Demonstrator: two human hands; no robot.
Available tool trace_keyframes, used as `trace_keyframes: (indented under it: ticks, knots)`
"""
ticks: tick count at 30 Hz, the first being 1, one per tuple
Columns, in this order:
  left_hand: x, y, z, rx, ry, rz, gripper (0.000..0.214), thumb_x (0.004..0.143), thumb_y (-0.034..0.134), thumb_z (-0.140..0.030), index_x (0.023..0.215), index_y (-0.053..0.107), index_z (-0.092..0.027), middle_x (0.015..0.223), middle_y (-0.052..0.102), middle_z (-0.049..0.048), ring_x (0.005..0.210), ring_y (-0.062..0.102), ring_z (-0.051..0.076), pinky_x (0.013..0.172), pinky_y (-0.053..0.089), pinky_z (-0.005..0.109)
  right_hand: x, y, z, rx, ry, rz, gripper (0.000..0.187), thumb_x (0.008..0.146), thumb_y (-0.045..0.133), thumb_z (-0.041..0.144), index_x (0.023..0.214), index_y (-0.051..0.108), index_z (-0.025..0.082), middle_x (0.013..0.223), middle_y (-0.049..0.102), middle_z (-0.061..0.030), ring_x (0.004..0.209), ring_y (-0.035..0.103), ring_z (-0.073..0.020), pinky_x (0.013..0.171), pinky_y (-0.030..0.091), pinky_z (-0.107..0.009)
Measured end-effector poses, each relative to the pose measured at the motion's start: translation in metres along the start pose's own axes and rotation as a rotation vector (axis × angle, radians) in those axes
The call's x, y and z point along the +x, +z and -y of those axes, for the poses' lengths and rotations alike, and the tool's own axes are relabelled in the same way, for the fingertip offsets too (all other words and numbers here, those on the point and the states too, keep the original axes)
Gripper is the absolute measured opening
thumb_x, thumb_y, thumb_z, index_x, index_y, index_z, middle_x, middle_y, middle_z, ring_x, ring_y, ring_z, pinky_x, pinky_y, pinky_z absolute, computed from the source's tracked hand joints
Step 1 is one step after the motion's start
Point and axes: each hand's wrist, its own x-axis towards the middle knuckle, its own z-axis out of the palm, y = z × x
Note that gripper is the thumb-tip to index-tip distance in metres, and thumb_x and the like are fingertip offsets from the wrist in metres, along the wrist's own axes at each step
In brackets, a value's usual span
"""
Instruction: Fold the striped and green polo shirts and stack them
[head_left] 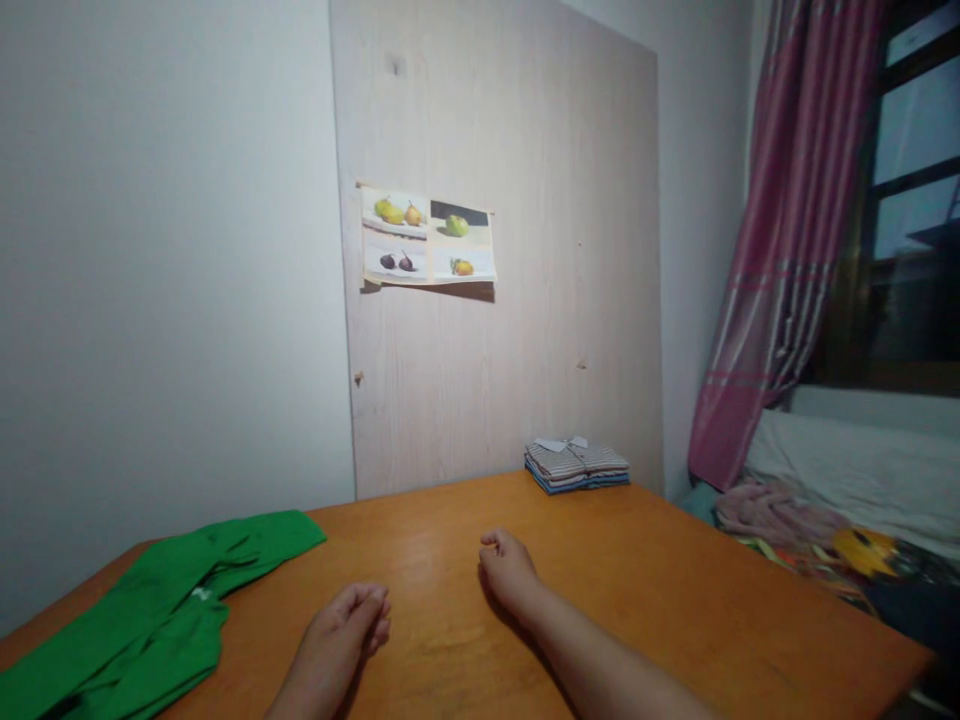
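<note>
Both were loosely clenched: the left grip nearer the front edge of the counter, the right grip farther in! One green garment sprawled along the left edge; one folded clothes stack sat at the far edge.

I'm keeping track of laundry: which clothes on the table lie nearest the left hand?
The green garment, left of the left hand; the folded stack sits farther off, at the back of the table.
</note>
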Motion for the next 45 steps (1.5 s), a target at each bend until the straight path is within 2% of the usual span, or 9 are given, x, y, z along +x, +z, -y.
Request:
trace_keyframes:
  ticks: [7,12,16,21,24,31,33,37,45]
  knots:
    - [0.009,-0.017,-0.009,0.009,0.048,-0.074,0.049,0.062,0.077,-0.062,0.072,0.058,-0.019,0.063,0.056,-0.0027,0.053,0.050,0.012,0.053,0.038,0.023,-0.017,-0.009,0.005,-0.109,-0.085,0.078,0.019,0.082,0.049,0.023,0.070,0.064,0.020,0.070,0.067,-0.0021,0.073,0.059,-0.0163,0.068,0.040,-0.024]
    - [0.022,-0.023,0.004,0.098,0.147,-0.119,0.041,0.069,0.068,-0.059,0.067,0.051,-0.021,0.057,0.049,-0.0055,0.051,0.045,0.012,0.051,0.034,0.022,-0.018,-0.014,0.009,-0.034,-0.100,0.124,0.020,0.082,0.045,0.025,0.066,0.056,0.021,0.062,0.060,-0.0002,0.064,0.053,-0.0148,0.063,0.039,-0.023]
    - [0.023,-0.027,0.005,0.451,0.261,-0.251,0.035,0.081,0.055,-0.052,0.064,0.048,-0.022,0.057,0.050,-0.0030,0.056,0.049,0.015,0.054,0.035,0.024,-0.021,-0.017,0.006,-0.143,-0.171,0.187,0.019,0.084,0.044,0.028,0.069,0.054,0.022,0.067,0.063,-0.0011,0.068,0.055,-0.0158,0.064,0.039,-0.023]
    - [0.019,-0.045,-0.005,0.783,0.213,-0.419,0.022,0.089,0.048,-0.032,0.076,0.061,-0.020,0.078,0.067,0.0047,0.077,0.061,0.019,0.070,0.042,0.028,-0.009,-0.019,-0.010,-0.286,-0.229,0.284,0.024,0.088,0.038,0.031,0.073,0.055,0.023,0.075,0.066,-0.0040,0.075,0.060,-0.0186,0.069,0.042,-0.026]
    - [0.012,-0.055,-0.014,0.890,0.165,-0.561,0.021,0.089,0.051,-0.031,0.096,0.067,-0.019,0.110,0.069,0.0122,0.107,0.060,0.027,0.091,0.042,0.036,-0.002,-0.019,-0.020,-0.272,-0.262,0.344,0.023,0.087,0.037,0.031,0.076,0.056,0.023,0.077,0.068,-0.0049,0.078,0.062,-0.0205,0.072,0.044,-0.028]
    - [-0.004,-0.080,-0.025,1.224,-0.040,-0.972,0.056,0.090,0.050,-0.035,0.143,0.049,-0.015,0.160,0.034,0.0220,0.148,0.026,0.039,0.114,0.025,0.056,-0.004,-0.018,-0.019,-0.284,-0.241,0.349,0.026,0.088,0.040,0.040,0.079,0.059,0.024,0.078,0.069,-0.0052,0.080,0.064,-0.0231,0.071,0.043,-0.030]
    - [-0.005,-0.086,-0.023,1.222,-0.177,-0.937,0.063,0.091,0.049,-0.033,0.149,0.039,-0.010,0.161,0.029,0.0274,0.146,0.032,0.040,0.109,0.033,0.055,-0.004,-0.018,-0.018,-0.299,-0.244,0.357,0.027,0.088,0.041,0.041,0.078,0.060,0.024,0.078,0.070,-0.0055,0.079,0.064,-0.0236,0.071,0.043,-0.031]
    - [-0.004,-0.090,-0.021,1.261,-0.289,-0.768,0.052,0.089,0.051,-0.024,0.139,0.049,-0.009,0.144,0.050,0.0290,0.133,0.049,0.038,0.101,0.042,0.050,-0.004,-0.017,-0.019,-0.315,-0.273,0.362,0.027,0.090,0.041,0.040,0.079,0.060,0.025,0.082,0.072,-0.0070,0.082,0.066,-0.0247,0.072,0.042,-0.033]
    - [-0.006,-0.051,-0.024,1.264,-0.064,-0.343,0.027,0.084,0.053,-0.014,0.103,0.072,-0.013,0.112,0.071,0.0200,0.105,0.067,0.032,0.087,0.048,0.039,-0.009,-0.014,-0.013,-0.341,-0.263,0.332,0.025,0.091,0.041,0.037,0.080,0.060,0.025,0.082,0.073,-0.0056,0.081,0.067,-0.0237,0.072,0.042,-0.031]
